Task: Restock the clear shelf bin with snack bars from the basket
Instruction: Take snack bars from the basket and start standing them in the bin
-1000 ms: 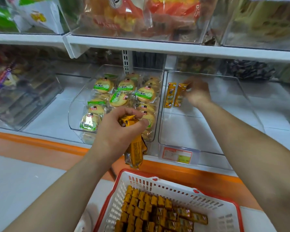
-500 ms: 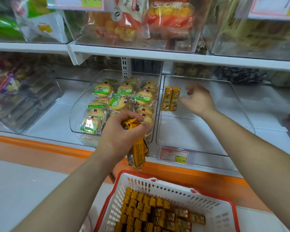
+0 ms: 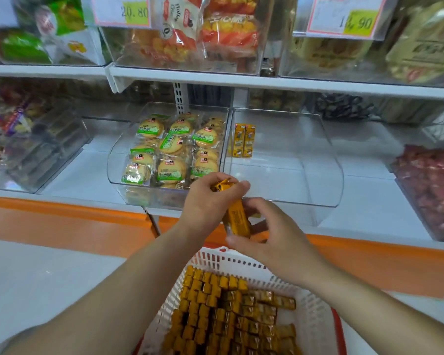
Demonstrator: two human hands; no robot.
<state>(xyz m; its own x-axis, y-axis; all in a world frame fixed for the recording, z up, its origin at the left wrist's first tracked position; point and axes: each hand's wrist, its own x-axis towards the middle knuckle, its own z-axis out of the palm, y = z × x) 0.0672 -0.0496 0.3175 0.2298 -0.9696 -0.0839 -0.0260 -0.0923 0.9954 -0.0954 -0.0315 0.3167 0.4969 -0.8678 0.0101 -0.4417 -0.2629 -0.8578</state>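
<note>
While both hands [image 3: 208,198] [image 3: 269,234] grip held bars [image 3: 237,220], two bars [image 3: 244,140] sit in the bin [image 3: 318,180]; the basket [image 3: 315,311] remains nearly full.

On the lower shelf [image 3: 82,180] a biscuit bin [image 3: 114,172] holds round biscuits [image 3: 170,170] in green-labelled packets. Near the shelf's left edge stands a bin of mixed sweets [image 3: 44,152]; at its right edge lie red-wrapped sweets [image 3: 431,183]. An orange strip [image 3: 62,208] lines the front edge. The upper shelf [image 3: 241,79] carries snack bags [image 3: 228,34] and price tags [image 3: 135,12]
</note>
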